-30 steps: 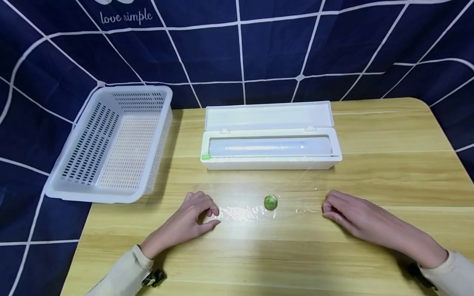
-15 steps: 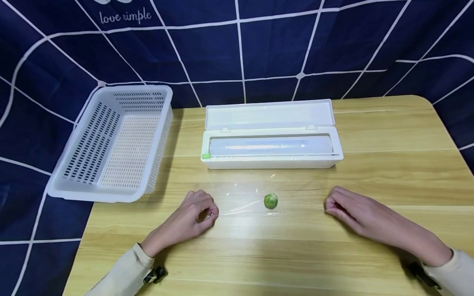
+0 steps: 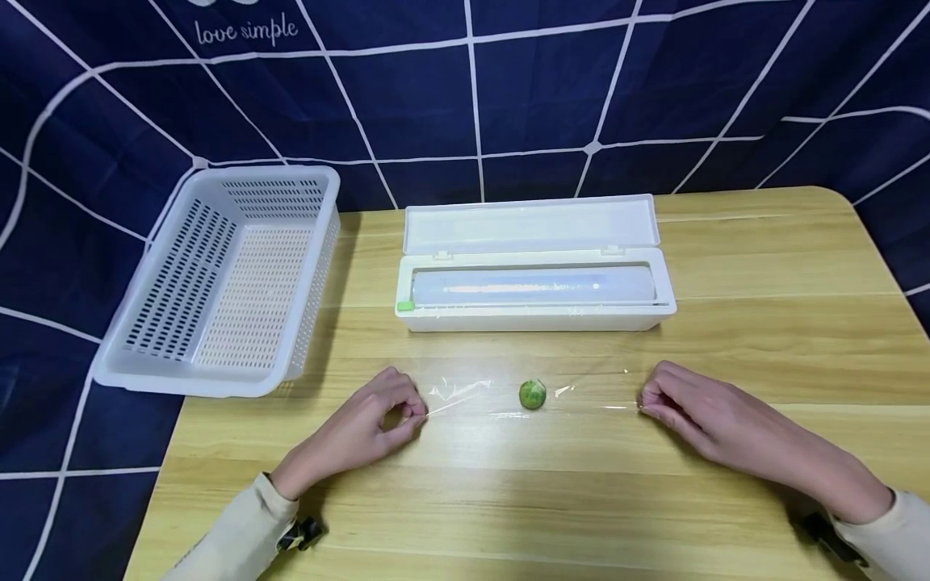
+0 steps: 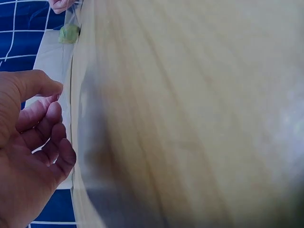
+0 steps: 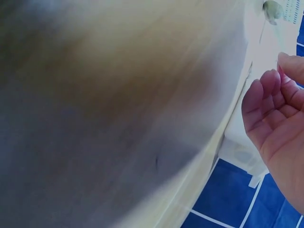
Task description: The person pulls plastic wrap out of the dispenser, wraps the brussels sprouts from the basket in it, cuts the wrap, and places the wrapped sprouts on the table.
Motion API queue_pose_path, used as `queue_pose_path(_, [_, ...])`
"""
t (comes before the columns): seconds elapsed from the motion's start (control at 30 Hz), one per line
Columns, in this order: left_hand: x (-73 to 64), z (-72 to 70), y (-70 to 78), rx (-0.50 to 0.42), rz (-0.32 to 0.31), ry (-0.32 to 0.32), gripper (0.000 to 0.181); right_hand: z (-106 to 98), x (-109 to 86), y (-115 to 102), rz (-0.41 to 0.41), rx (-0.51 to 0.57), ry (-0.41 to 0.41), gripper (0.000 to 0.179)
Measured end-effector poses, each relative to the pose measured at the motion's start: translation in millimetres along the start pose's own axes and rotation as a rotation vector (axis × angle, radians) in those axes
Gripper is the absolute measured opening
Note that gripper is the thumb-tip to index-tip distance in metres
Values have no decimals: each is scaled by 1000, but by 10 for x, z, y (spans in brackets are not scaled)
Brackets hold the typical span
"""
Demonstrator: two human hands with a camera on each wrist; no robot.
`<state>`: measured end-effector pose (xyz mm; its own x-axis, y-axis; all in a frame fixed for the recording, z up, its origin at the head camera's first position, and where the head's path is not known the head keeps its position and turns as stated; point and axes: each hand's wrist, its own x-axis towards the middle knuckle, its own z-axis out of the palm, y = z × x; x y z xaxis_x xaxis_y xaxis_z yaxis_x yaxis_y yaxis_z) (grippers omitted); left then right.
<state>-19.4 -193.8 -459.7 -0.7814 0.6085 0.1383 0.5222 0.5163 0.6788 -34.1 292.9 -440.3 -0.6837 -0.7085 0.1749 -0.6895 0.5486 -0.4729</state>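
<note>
A sheet of clear plastic wrap [image 3: 465, 395] stretches between the two hands, showing mainly as bright glints. My left hand [image 3: 381, 411] pinches its near left corner between thumb and index finger. At the other corner, my right hand [image 3: 690, 411] pinches the wrap the same way. Between them sits a small round green vegetable, like a Brussels sprout [image 3: 533, 394], within the span of the film. Whether the film touches it I cannot tell. Behind it stands a white wrap dispenser box [image 3: 538, 321], lid raised, with the roll [image 3: 534, 286] inside.
A white perforated plastic basket [image 3: 305, 323] stands at the left edge of the wooden table [image 3: 508, 516]. A green slider [image 3: 405, 306] sits on the dispenser's front left corner. Dark blue cloth with white lines [image 3: 538, 97] hangs behind.
The left thumb and index finger have closed together on the wrap's corner. The wrap's near edge has lifted and moved slightly away from the body, its glints shifting. The sprout stays about where it was.
</note>
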Motion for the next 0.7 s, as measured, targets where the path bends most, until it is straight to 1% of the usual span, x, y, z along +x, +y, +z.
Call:
queue_pose_path(0.23, [37,-49,8,-4,-13,-2,17,-14,11,1,21,-9,7,42])
queue_pose_path(0.5, [94,-73,-13,0,-4,8,15,-3,46,33,31,-20,47,38])
queue_pose_path(0.7, [147,-71,-22,33,-34,21,14,3,86,64,59,-50,48,38])
